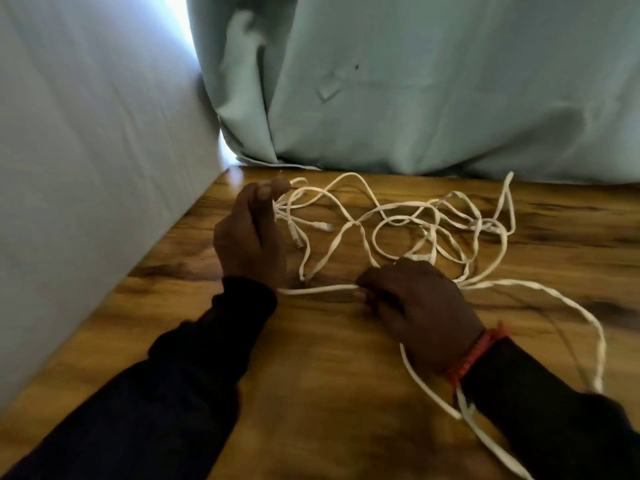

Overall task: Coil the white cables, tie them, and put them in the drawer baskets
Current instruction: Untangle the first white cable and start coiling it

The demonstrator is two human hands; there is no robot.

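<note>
Wooden table [311, 358], both hands gripping white cables [429, 216]

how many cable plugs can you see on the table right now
3: two plugs hang just right of the left hand, one lies above the right hand. Others may be hidden in the tangle.

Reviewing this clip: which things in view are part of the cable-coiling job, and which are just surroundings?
Part of the job:
white cables, loose and tangled on the table
left hand, gripping several cable ends
right hand, pinching a cable strand

Just there:
wooden table
pale green curtain
red wristband

No drawer baskets in view.
</note>
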